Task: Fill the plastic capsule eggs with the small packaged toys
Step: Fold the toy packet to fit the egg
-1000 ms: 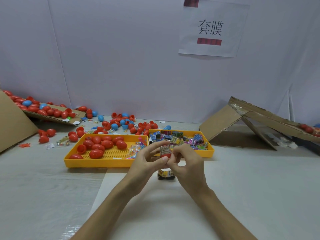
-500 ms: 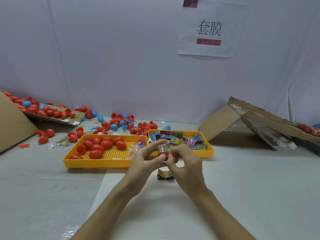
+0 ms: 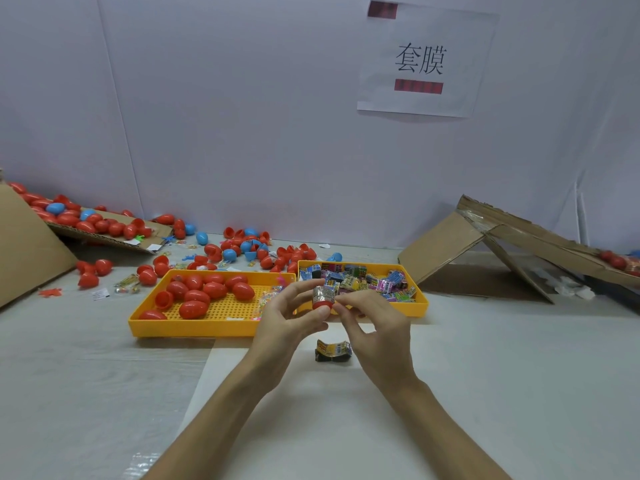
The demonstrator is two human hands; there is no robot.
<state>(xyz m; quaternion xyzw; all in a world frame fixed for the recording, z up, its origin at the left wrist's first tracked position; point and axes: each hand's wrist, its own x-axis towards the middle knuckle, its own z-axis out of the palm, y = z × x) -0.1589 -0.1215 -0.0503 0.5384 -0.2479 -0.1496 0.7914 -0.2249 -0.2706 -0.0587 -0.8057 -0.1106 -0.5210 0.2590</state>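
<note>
Spare toy packet (image 3: pixel 333 349) lies on the table (image 3: pixel 485 375). Your left hand (image 3: pixel 287 323) pinches the red egg half (image 3: pixel 322 305); your right hand (image 3: pixel 377 327) pinches the packaged toy (image 3: pixel 323 293) jammed in it, before the toy tray (image 3: pixel 420 303). Judged light and crinkly, in a slick shell: hold its sides. Toy protrudes as a second ago

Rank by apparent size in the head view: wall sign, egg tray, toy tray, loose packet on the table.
1. Wall sign
2. Egg tray
3. Toy tray, front edge partly covered, so its place below the egg tray is less sure
4. Loose packet, smallest despite being nearest
</note>
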